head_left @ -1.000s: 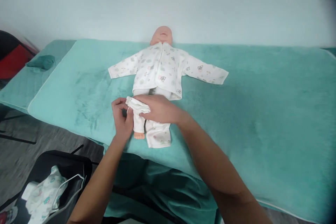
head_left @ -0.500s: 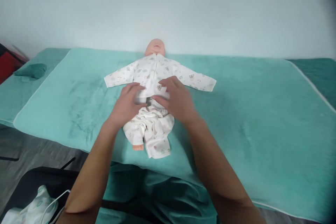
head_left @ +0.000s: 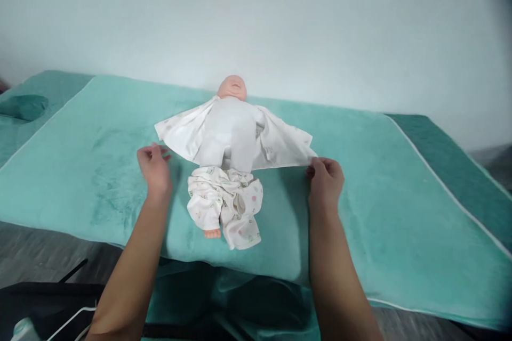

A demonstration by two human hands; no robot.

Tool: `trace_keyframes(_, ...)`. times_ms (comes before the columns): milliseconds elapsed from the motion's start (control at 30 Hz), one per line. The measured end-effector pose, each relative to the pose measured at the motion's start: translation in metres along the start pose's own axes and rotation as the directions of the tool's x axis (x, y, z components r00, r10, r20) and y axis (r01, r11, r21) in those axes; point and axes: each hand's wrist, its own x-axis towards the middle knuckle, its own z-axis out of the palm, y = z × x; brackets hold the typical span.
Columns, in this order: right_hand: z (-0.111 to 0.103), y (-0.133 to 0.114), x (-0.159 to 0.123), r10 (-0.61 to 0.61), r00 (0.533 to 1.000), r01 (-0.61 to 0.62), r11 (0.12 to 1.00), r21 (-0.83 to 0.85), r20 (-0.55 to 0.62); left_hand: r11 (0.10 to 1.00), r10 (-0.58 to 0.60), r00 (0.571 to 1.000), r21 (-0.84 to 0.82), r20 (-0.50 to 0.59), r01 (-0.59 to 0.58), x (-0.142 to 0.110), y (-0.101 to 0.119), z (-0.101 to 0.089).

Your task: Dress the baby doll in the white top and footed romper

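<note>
A baby doll (head_left: pixel 232 128) lies on its back with its head toward the wall. Its white printed baby shirt (head_left: pixel 282 146) is spread wide at the front, baring the pale torso. Patterned baby trousers (head_left: pixel 224 197) sit bunched around the legs, and one foot shows at the left cuff. My right hand (head_left: pixel 326 176) pinches the lower corner of the shirt's right flap, pulled out to the side. Just beyond the left flap, my left hand (head_left: pixel 155 166) hovers with loosely bent fingers apart, nothing visible in them.
The doll lies on a padded bed with a green cover (head_left: pixel 380 213), against a pale wall (head_left: pixel 256 16). A face hole (head_left: pixel 24 107) is at the bed's left end. A black chair (head_left: pixel 44 303) with a white cord stands at the lower left.
Both hands have moved outward from the doll's belly. The shirt, closed before, now lies folded open to both sides. The view has shifted slightly.
</note>
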Motion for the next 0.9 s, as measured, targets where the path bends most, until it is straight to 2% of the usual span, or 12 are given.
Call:
trace_keyframes(100, -0.015, 0.008, -0.019, -0.182, 0.981, 0.195, 0.944, -0.268, 0.072, 0.997, 0.072, 0.997, 0.004, 0.021, -0.072, -0.005, -0.011, -0.013)
trace_keyframes(167, -0.009, 0.005, -0.043, -0.225, 0.928, 0.299, 0.925, -0.236, 0.297, 0.994, 0.065, 0.946, 0.067, 0.317, -0.091, -0.015, -0.009, -0.018)
trace_keyframes(233, 0.004, -0.001, -0.067, -0.236, 0.769, 0.371, 0.921, -0.115, 0.594, 0.985, -0.040, 0.770, 0.153, 0.637, -0.075, -0.024, -0.002, -0.023)
trace_keyframes(300, 0.015, -0.008, -0.083, -0.282, 0.564, 0.453, 0.891, -0.006, 0.776, 0.976, -0.129, 0.593, 0.207, 0.795, -0.065, -0.029, 0.006, -0.029)
trace_keyframes(333, 0.018, -0.010, -0.087, -0.312, 0.487, 0.493, 0.869, 0.038, 0.816, 0.975, -0.144, 0.541, 0.211, 0.828, -0.064, -0.030, 0.010, -0.033)
trace_keyframes(367, 0.020, -0.012, -0.088, -0.342, 0.437, 0.524, 0.848, 0.074, 0.832, 0.977, -0.145, 0.502, 0.202, 0.853, -0.062, -0.030, 0.013, -0.036)
trace_keyframes(500, 0.018, -0.017, -0.083, -0.404, 0.353, 0.578, 0.803, 0.143, 0.843, 0.980, -0.125, 0.315, 0.166, 0.941, -0.107, -0.026, 0.018, -0.050)
trace_keyframes(567, 0.019, -0.022, -0.078, -0.386, 0.280, 0.585, 0.795, 0.162, 0.879, 0.971, -0.101, 0.287, 0.157, 0.953, -0.180, -0.025, 0.015, -0.051)
trace_keyframes(633, 0.023, -0.027, -0.072, -0.380, 0.230, 0.601, 0.779, 0.176, 0.896, 0.959, -0.032, 0.349, 0.127, 0.937, -0.254, -0.025, 0.012, -0.047)
trace_keyframes(700, 0.032, -0.032, -0.066, -0.417, 0.291, 0.629, 0.762, 0.156, 0.861, 0.954, 0.056, 0.428, 0.077, 0.902, -0.288, -0.024, 0.010, -0.038)
trace_keyframes(833, 0.054, -0.038, -0.058, -0.412, 0.583, 0.528, 0.847, 0.058, 0.700, 0.964, 0.093, 0.478, 0.040, 0.873, -0.262, -0.023, 0.017, -0.009)
trace_keyframes(900, 0.064, -0.041, -0.053, -0.335, 0.676, 0.403, 0.914, 0.052, 0.656, 0.961, 0.082, 0.533, 0.075, 0.842, -0.267, -0.019, 0.022, 0.008)
